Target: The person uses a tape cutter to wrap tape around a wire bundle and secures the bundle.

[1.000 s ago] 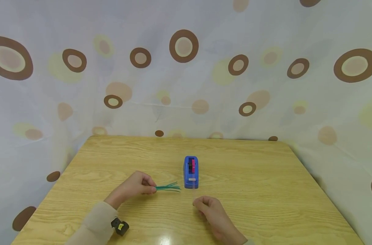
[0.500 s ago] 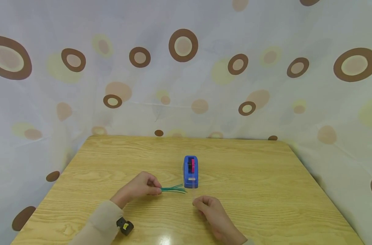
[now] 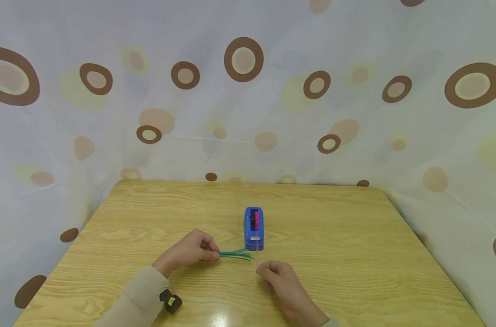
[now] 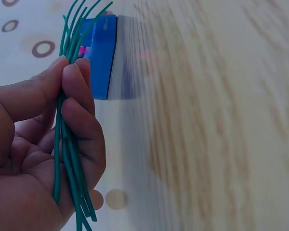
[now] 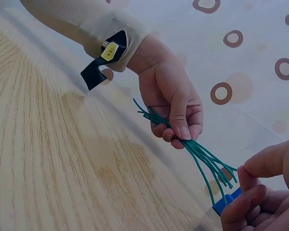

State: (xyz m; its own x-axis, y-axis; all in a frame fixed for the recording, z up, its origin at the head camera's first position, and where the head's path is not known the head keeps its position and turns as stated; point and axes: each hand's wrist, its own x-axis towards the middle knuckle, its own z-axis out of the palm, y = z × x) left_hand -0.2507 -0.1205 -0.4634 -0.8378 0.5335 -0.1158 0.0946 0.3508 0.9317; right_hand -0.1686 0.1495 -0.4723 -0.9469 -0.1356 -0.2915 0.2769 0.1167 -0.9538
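My left hand (image 3: 192, 249) pinches a bundle of thin green wires (image 4: 73, 159) between thumb and fingers. Their splayed loose ends (image 3: 243, 255) point right, just in front of a blue tape dispenser (image 3: 253, 245) with a pink-cored roll. From the dispenser a clear strip of tape (image 3: 257, 258) runs toward me, and my right hand (image 3: 287, 288) holds its end between thumb and forefinger. In the right wrist view, the wire tips come close to the right fingertips (image 5: 253, 168). The tape itself is hard to make out there.
The wood-grain table (image 3: 333, 227) carries the dispenser near its middle. A pale curtain (image 3: 280, 104) printed with brown rings hangs behind and at both sides. A small black device (image 3: 171, 301) with a yellow label is fixed at the left sleeve.
My left hand has moved to the right with the green wires, bringing their tips up to the tape strip. The right hand has stayed in place on the tape.
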